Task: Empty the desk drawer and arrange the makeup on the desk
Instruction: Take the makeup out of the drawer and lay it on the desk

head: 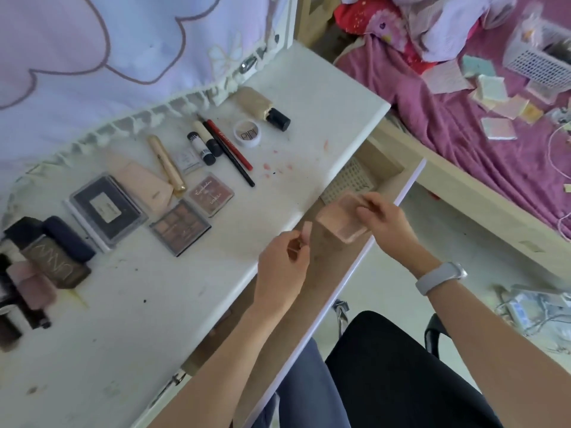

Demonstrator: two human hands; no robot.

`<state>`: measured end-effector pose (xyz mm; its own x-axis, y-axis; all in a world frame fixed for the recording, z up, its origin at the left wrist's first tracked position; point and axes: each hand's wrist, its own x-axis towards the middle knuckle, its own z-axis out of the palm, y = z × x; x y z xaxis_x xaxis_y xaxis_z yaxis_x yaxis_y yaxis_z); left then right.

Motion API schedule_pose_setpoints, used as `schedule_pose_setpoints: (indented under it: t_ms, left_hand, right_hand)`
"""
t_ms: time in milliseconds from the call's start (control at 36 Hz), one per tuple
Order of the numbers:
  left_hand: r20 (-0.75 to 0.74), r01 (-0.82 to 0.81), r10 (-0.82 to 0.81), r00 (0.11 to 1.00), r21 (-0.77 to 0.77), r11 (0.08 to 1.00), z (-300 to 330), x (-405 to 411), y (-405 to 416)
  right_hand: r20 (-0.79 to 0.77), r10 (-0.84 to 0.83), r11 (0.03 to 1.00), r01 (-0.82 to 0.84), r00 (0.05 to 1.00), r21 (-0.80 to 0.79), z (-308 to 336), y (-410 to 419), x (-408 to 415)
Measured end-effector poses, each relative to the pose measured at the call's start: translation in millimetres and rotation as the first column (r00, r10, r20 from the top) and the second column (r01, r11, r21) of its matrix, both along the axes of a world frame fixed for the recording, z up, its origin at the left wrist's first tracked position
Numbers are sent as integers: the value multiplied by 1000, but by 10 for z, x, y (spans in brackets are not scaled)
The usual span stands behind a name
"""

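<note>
Over the open drawer [383, 193], my right hand [383, 220] grips a pale pink compact case [343, 217]. My left hand [284, 264] hovers at the desk's front edge and pinches a small thin pink stick [306, 233]. Makeup lies in rows on the white desk [139, 319]: a dark palette [106, 208], a brown eyeshadow palette [180, 227], a pink LAMEILA palette [211, 194], a peach tube [142, 183], a gold tube [167, 163], pencils [230, 146], a small white jar [247, 132] and a beige bottle [262, 108].
Dark bottles and a brown box [55, 264] crowd the desk's left edge. A perforated tray [349, 179] lies in the drawer. Right of the desk, a bed with a purple cover [463, 118] holds a white basket [543, 60] and scattered pads.
</note>
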<state>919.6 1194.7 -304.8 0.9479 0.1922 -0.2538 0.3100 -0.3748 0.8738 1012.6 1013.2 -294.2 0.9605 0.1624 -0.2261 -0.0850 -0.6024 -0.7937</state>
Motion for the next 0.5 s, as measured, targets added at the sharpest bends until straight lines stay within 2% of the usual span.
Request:
schedule_pose_setpoints:
  t_ms: [111,250,500]
  left_hand:
    - [-39,-198,195,980,-86,976,139,270,142]
    - [-79,-392,385,919,-93,915,161,687,178]
    - [-83,-602,599,797,-15,799,102,1404,60]
  right_hand:
    - [-12,-225,963,225,974,149,112,81,171]
    - [-31,-373,912,373,927,173,101,219,731]
    - [-97,-206,960,220,974,171,-39,649,1844]
